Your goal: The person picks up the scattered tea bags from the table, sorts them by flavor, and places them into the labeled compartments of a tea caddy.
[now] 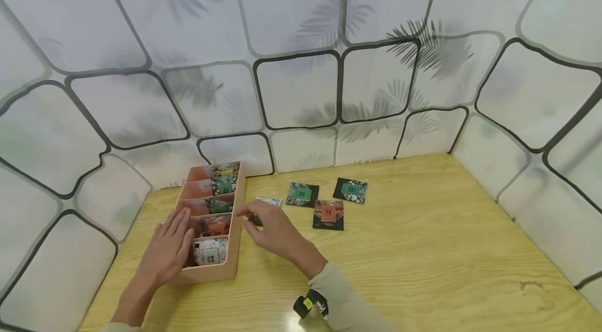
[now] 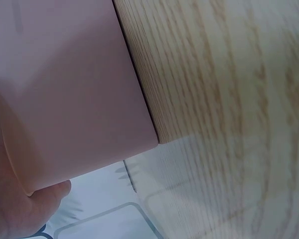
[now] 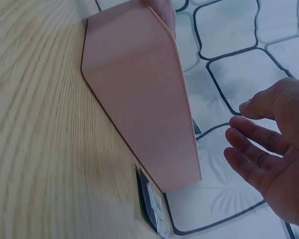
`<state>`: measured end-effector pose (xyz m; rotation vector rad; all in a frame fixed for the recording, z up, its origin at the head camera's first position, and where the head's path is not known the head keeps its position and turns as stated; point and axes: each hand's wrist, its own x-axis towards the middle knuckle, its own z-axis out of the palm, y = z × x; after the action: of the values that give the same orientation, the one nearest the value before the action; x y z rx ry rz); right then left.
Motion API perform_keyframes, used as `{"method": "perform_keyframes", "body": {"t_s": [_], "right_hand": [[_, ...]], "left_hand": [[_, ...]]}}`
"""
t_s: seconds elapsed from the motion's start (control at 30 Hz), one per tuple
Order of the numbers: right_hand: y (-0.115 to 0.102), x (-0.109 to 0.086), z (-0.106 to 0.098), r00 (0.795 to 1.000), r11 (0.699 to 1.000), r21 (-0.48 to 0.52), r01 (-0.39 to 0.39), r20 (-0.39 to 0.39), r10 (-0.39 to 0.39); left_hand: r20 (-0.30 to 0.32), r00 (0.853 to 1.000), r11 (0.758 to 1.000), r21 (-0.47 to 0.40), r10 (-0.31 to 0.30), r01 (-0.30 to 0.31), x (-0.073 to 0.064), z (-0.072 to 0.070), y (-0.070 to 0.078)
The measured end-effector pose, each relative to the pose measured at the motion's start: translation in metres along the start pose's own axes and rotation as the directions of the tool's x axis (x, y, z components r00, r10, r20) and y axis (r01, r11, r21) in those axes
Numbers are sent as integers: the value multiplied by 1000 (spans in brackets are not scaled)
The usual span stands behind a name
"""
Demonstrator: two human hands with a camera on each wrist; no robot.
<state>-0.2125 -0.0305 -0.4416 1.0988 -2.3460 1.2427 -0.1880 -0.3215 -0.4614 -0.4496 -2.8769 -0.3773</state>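
A pink divided box stands on the table, with patterned square sachets in its compartments: a white one nearest, then a red one, with greenish and yellowish ones farther back. My left hand rests over the box's left edge, fingers straight; in the left wrist view its thumb lies against the box's end. Just beside the box's right wall is my right hand. Its fingers are loosely bent with nothing between them, as the right wrist view shows. A dark-and-white sachet lies by the box, partly hidden by that hand in the head view.
Right of the hands lie two green-labelled sachets and a red-labelled sachet on the wooden table. Patterned white curtain-like walls border the table behind and at both sides. A dark watch-like band is on the right wrist.
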Motion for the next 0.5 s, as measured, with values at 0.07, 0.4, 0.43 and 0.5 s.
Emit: {"method": "perform_keyframes", "body": {"t_s": [0.07,0.4,0.43,0.5], "right_hand": [[4,-2,-4,1000,1000,6,-19,-4,19],[26,-17,-32,998,999,-19,-49,-30,48],[29,-19,-36,998,998,-28,-50,-30,49],[35,-22,-45,998,997,-40,-60,-36,59]], "left_hand": [[9,1000,1000,4,-7,7,1,-2,0],[38,999,1000,-8,-21,21,0,0,1],[33,999,1000,-4,-18,18,0,0,0],[21,1000,1000,1,-10,10,0,1,0]]}}
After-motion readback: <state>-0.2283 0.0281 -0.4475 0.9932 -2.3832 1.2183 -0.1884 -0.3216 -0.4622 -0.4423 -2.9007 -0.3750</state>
